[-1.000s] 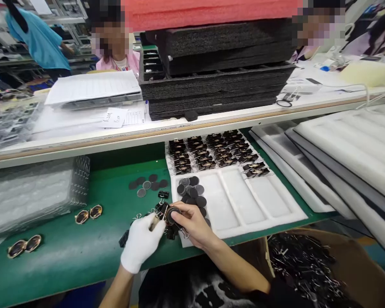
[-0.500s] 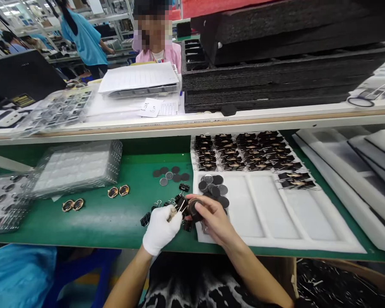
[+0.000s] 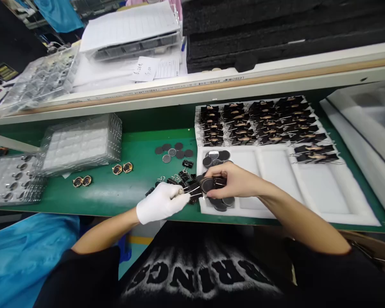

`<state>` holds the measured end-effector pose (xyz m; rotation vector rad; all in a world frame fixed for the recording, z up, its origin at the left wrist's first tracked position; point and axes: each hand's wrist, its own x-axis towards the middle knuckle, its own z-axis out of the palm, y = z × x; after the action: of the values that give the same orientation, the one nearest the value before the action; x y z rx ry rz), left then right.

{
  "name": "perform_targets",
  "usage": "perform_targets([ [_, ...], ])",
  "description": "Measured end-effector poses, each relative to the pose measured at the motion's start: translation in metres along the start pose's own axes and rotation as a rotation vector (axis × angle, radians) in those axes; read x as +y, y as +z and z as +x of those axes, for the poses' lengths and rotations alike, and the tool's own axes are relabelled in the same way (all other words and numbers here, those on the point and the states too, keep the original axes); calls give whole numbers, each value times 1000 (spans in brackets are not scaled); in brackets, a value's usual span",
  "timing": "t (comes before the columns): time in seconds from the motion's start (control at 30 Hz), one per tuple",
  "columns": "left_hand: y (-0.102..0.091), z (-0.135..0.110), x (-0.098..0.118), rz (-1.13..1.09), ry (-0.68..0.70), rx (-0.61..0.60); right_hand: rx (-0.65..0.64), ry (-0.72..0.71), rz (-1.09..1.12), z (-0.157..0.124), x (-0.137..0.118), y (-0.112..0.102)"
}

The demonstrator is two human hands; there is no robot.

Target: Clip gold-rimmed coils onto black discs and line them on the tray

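My left hand, in a white glove, pinches the wire handles of a black binder clip. The clip's jaw meets the edge of a round dark piece with a gold-toned rim. Bare fingers of my right hand close around that piece from the right, and another black clip shows between them. Loose binder clips lie on the green table beside the glove. Under and behind my right hand, dark round discs are heaped in the white foam tray.
Clipped pieces stand in rows in the tray's back part. Several discs and two hinged gold-rimmed round pairs lie on the green table. Clear plastic trays are stacked at left. A white shelf edge crosses above.
The view has tilted down, showing more of my shirt. My right hand has turned sideways around the round piece, with the forearm swung out right. My left hand keeps its pinch on the clip.
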<state>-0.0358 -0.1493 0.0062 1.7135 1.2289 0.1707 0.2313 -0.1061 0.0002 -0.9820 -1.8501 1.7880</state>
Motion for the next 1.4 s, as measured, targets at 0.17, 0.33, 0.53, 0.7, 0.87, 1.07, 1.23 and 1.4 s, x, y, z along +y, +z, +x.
perform_targets([
  [0.17, -2, 2, -1, -13, -17, -129, -115, 24, -116, -1, -4, -2],
  [0.33, -3, 5, 2, 5, 1, -164, -150, 65, -152, -1, -5, -1],
  [0.53, -5, 8, 4, 63, -11, -154, -120, -25, -206, -1, 3, 2],
  [0.7, -12, 14, 8, -227, -41, -192, 182, -283, -502, -1, 3, 11],
  [0.87, -8, 19, 16, -347, -16, -136, 362, -473, -760, -7, -2, 14],
  [1.07, -7, 20, 24, 35, 78, 11, 336, -285, -389, -33, 1, 0],
  [1.23, 5, 30, 30, 310, 214, 22, 258, -40, -141, -40, 14, 8],
  [1.4, 20, 40, 41, 395, 306, -104, 239, -39, -145, -61, 19, 7],
])
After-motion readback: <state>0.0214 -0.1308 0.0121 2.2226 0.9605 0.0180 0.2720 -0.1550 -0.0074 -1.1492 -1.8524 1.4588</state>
